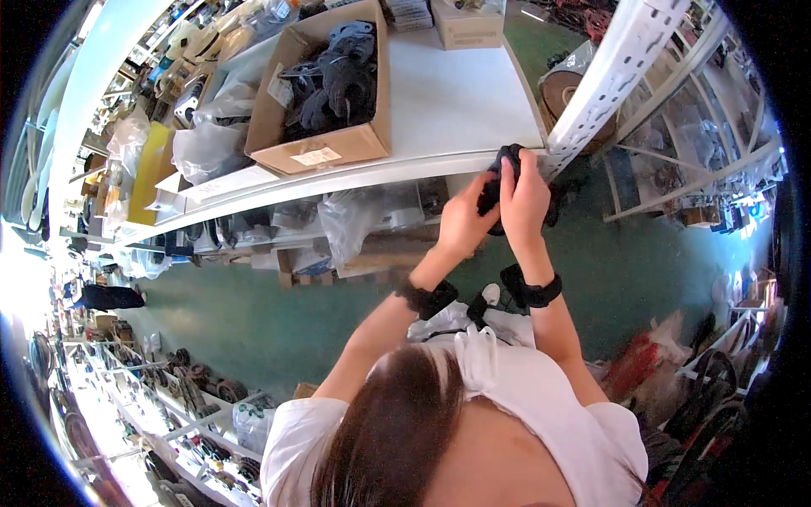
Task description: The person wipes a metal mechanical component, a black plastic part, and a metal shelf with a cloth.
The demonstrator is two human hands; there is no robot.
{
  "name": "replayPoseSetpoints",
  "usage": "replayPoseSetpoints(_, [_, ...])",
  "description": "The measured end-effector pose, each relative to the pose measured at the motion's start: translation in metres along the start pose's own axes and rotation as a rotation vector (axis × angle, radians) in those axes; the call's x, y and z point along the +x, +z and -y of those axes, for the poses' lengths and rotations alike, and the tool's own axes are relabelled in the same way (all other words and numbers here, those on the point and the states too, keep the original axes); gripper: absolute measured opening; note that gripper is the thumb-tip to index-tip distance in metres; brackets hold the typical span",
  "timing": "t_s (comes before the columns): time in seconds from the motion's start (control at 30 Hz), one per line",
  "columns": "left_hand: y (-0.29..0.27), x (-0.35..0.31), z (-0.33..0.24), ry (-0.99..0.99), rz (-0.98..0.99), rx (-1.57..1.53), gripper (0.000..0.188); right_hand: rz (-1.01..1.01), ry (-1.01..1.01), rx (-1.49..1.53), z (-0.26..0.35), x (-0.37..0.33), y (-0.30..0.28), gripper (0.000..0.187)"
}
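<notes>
Close together, both hands hold a small black object [488,199] by the right end of the white shelf board [456,101]. My left hand [461,221] is closed round its near left side. My right hand [525,199] grips it from the right, thumb pointing up along it. Fingers cover most of the object, so its kind cannot be made out; it looks dark and soft-edged. On the shelf to the left, an open cardboard box [338,145] holds a heap of dark, rounded, fuzzy-looking pieces [338,80]. Each wrist carries a black band.
A white perforated rack post [604,84] rises just right of my hands. Clear plastic bags [211,148] lie left of the box, and a smaller carton [469,27] sits at the shelf's back. A lower shelf holds more bags [351,220]. Loaded racks line both sides of the green floor [253,317].
</notes>
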State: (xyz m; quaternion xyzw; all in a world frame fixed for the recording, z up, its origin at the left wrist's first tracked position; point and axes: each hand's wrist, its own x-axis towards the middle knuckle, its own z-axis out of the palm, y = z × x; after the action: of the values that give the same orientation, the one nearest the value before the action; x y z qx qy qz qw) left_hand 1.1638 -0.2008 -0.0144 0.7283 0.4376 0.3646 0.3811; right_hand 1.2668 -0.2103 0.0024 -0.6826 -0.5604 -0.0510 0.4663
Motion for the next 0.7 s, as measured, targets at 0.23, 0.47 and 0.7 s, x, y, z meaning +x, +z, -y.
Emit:
replayPoseSetpoints(0.23, [-0.049, -0.019, 0.028, 0.073, -0.083, 0.029, 0.042, 0.037, -0.118, -0.038, 0.053, -0.008, 0.03, 0.012])
replayPoseSetpoints(0.47, [-0.128, -0.05, 0.068, -0.033, -0.237, -0.016, 0.047, 0.237, -0.256, 0.031, 0.124, -0.034, 0.088, 0.008])
replayPoseSetpoints(0.7, [-0.173, -0.082, 0.114, 0.028, -0.447, 0.096, 0.048, 0.415, -0.431, 0.378, 0.17, -0.046, 0.13, 0.011])
